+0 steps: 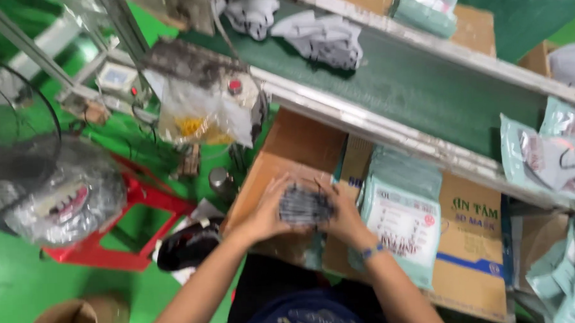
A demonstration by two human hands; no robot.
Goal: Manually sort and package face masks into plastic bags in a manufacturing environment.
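Cardboard bench [287,149] under you: left hand [264,214] and right hand [344,217] both grip grey mask stack [305,207] between them, equally near, long axis left-right.

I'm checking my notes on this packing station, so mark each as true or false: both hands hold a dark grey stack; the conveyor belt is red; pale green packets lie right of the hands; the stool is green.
1. Both hands, left hand and right hand, hold the dark grey stack. True.
2. The conveyor belt is red. False: it is dark green.
3. Pale green packets lie right of the hands. True.
4. The stool is green. False: it is red, on a green floor.
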